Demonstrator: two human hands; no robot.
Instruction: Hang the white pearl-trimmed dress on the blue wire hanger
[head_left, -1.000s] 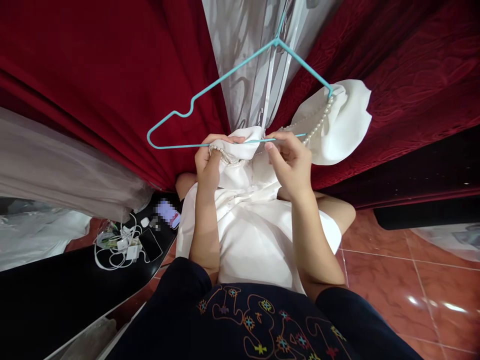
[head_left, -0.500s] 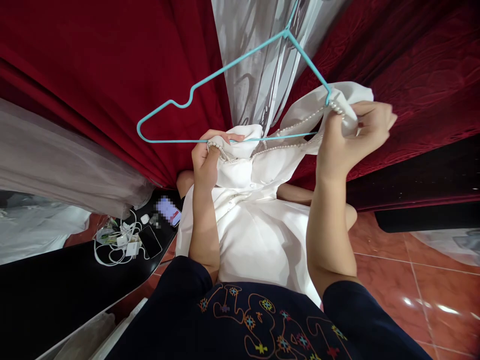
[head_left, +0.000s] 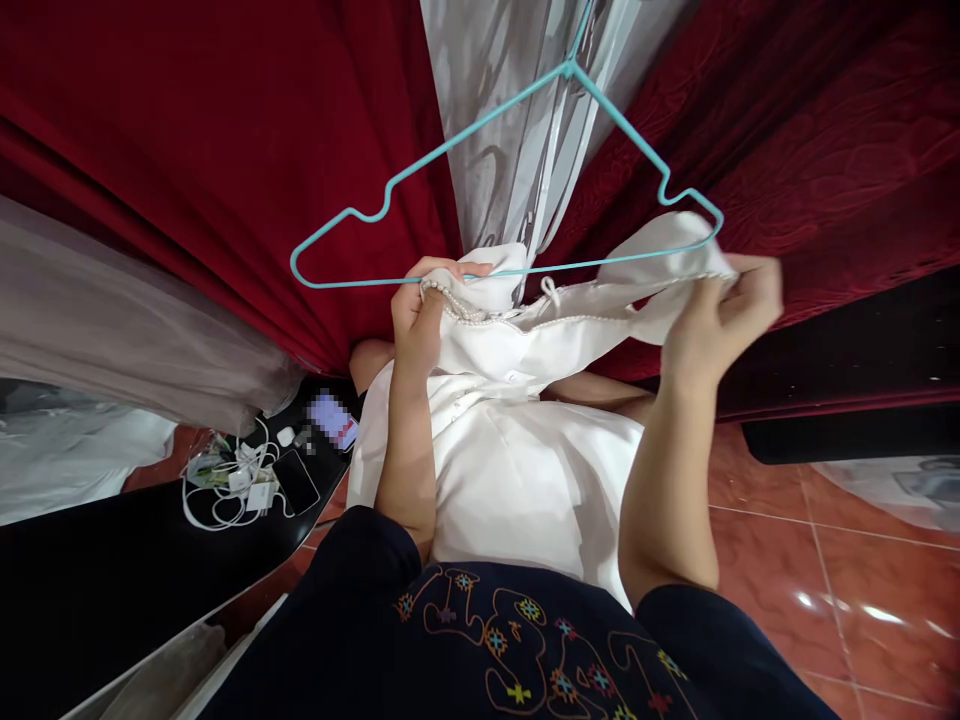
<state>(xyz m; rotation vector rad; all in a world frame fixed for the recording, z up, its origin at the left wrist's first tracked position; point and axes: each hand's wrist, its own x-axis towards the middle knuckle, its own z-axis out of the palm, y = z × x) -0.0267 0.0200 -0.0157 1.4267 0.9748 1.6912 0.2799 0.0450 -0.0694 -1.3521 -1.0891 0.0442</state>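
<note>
A white dress (head_left: 525, 480) with pearl-like beading along its neckline drapes over my lap. My left hand (head_left: 420, 315) is closed on the left side of its bodice, with the hanger's lower bar running by the fingers. My right hand (head_left: 724, 315) grips the right beaded strap, held out to the side and slightly blurred. Above the bodice is a light-blue hanger (head_left: 465, 130), its top near the upper edge of view. Its right end overlaps the white strap fabric; the bar passes in front of the dress. A small white loop (head_left: 551, 292) stands up from the neckline.
To the left, a black tabletop (head_left: 112, 580) bears tangled white cables (head_left: 225, 510), a dark phone (head_left: 296, 482) and a lit phone (head_left: 330, 420). Red drapery (head_left: 262, 120) and sheer white fabric (head_left: 495, 120) hang ahead. Reddish floor tiles (head_left: 787, 540) lie at right.
My right hand has moved down and outward with the strap, off the hanger's right end, which now shows whole. The hanger has shifted slightly; my left hand has barely moved.
</note>
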